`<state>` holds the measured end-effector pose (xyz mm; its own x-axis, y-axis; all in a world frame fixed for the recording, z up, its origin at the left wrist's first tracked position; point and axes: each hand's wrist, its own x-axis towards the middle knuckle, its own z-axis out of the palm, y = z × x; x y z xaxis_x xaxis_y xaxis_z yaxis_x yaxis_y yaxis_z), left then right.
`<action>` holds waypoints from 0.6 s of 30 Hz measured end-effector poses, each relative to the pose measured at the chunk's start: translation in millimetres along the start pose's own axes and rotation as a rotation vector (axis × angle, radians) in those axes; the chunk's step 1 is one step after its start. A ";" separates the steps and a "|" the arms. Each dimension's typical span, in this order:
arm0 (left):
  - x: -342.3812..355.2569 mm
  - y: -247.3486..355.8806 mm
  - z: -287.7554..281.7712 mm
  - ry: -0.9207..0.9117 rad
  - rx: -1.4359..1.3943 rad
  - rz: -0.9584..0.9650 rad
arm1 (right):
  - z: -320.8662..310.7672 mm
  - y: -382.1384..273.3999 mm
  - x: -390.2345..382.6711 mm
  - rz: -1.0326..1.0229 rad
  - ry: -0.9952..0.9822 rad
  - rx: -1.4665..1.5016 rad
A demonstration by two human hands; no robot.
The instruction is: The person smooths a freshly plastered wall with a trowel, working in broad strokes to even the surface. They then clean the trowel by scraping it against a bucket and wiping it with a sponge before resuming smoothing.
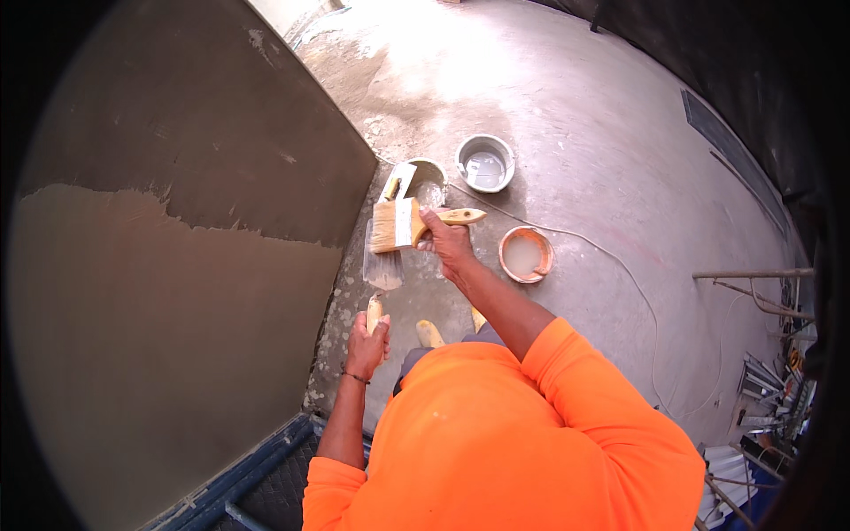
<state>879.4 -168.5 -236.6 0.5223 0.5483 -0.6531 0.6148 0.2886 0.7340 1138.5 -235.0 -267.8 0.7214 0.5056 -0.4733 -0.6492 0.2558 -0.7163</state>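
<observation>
My left hand (364,347) is closed around the wooden handle of a trowel (384,273), whose broad, flat blade points away from me. A wide paintbrush (394,225) with pale bristles and a yellowish wooden handle is in my right hand (446,241), gripped near its base. Its bristles lie over the far part of the trowel blade; whether they touch it I cannot tell. Just beyond the brush stands a bucket (434,168), partly covered by a white-bladed tool (398,180) with a yellowish handle.
A pale bucket (508,168) of greyish liquid and an orange-rimmed bucket (547,257) of cloudy liquid stand on the concrete floor. A thin cable (611,252) winds across it. At left rises a partly plastered wall (177,292). Metal pieces (761,380) are piled far right; blue bars (239,460) lie lower left.
</observation>
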 end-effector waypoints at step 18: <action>4.5 20.1 5.4 0.139 0.084 0.110 | -21.7 15.4 -12.7 0.143 0.087 0.038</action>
<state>897.3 -164.5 -225.8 0.5057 0.6777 -0.5338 0.6092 0.1576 0.7772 1124.5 -255.3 -284.0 0.6381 0.4661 -0.6128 -0.7542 0.2181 -0.6194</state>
